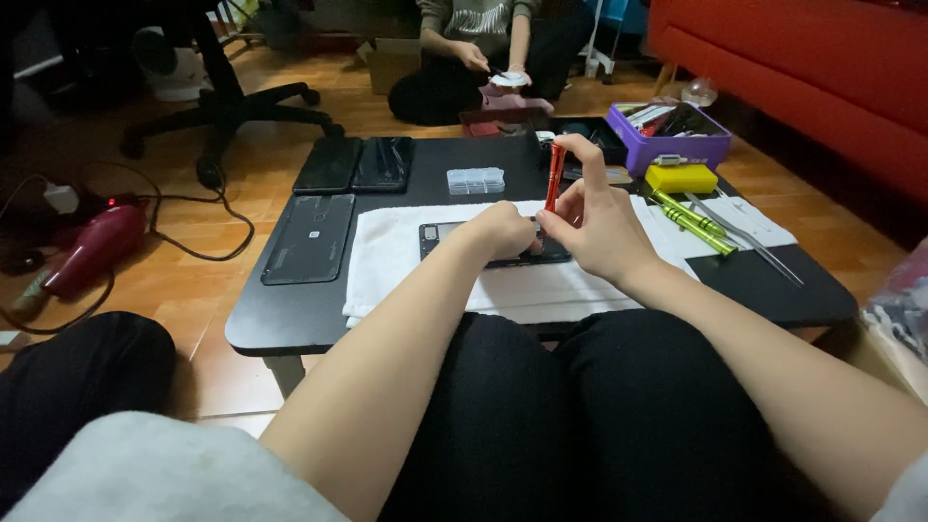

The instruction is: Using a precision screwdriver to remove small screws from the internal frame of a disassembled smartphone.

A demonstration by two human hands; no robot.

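Note:
An opened dark phone (445,239) lies on a white cloth (387,256) on a low black table (290,314). My left hand (501,230) rests on the phone's middle with fingers curled, steadying it. My right hand (594,217) holds a red screwdriver (554,174) upright, its tip down on the phone near my left fingers.
Three dark phone panels (314,237) lie on the table's left. A clear parts box (475,180), a purple tool tray (667,135), a yellow block (681,178), green screwdrivers (694,222) and tweezers (744,237) sit around. Another person (483,48) sits behind. A red sofa (802,68) stands right.

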